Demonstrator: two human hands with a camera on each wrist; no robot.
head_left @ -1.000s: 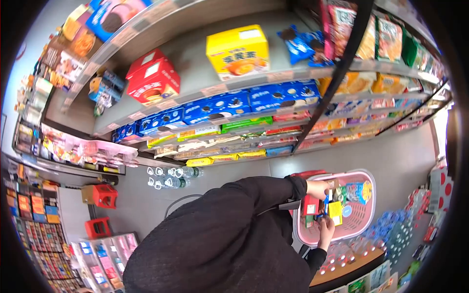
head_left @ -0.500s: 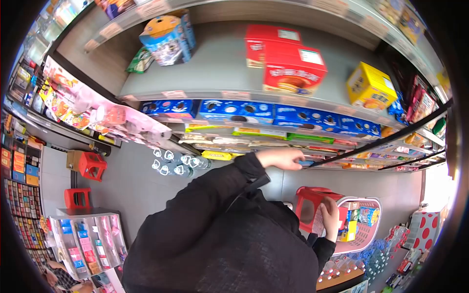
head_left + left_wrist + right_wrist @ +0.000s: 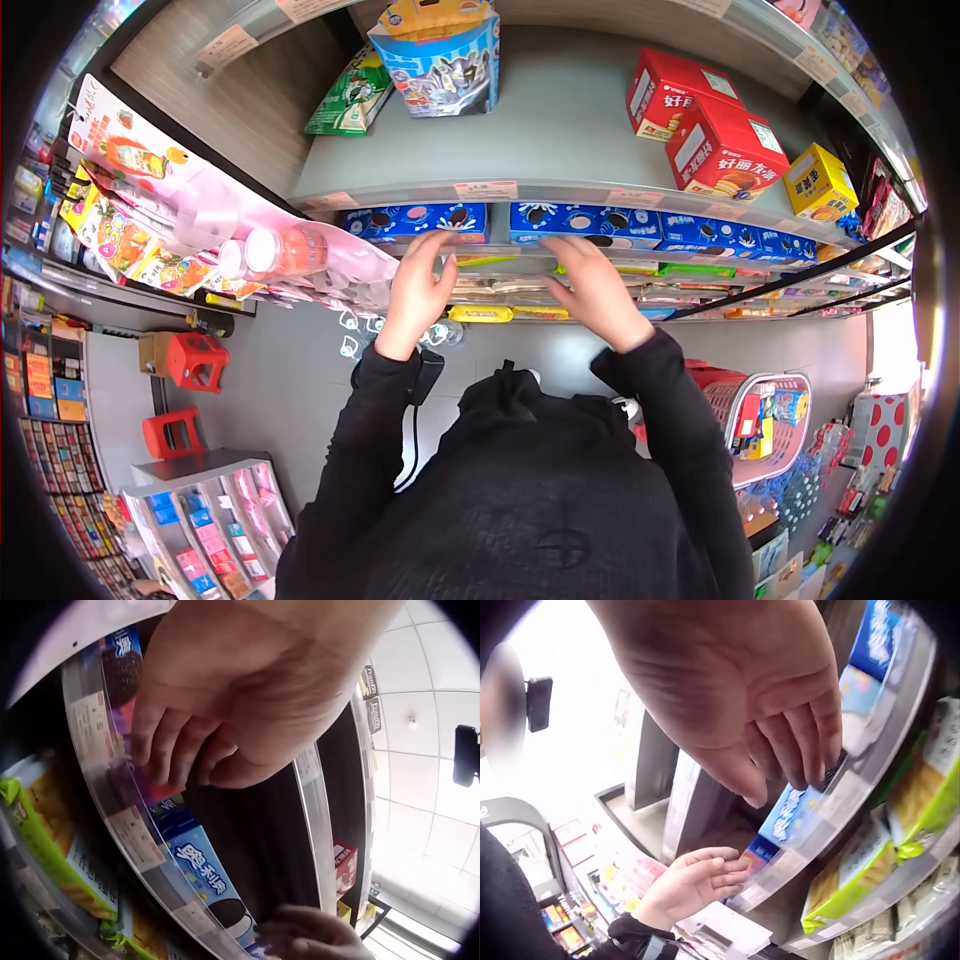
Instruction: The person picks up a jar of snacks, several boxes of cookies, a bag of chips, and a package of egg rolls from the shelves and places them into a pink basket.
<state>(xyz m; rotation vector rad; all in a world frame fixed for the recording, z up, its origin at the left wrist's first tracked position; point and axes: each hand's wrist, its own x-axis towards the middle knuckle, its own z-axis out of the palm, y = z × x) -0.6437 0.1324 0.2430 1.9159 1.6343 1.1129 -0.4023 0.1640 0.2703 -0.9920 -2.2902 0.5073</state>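
Note:
My left hand reaches up to the lower shelf, its fingers at the front of a blue cookie box. In the left wrist view its loosely bent fingers overlap a pink and purple part of the packaging, above a light blue cookie box. My right hand is at the front of another blue cookie box, thumb held apart. In the right wrist view its fingers hang over the edge of the cookie row. A gap separates the two boxes. Neither hand grips anything.
Above stand a blue snack bag, a green bag, red boxes and a yellow box. A pink basket with packages stands at the right. Water bottles stand on the floor. Pink packaging hangs at the left.
Both hands were in the basket, then came away from it; they have moved to the lower shelf's blue boxes. The view has shifted left along the shelves.

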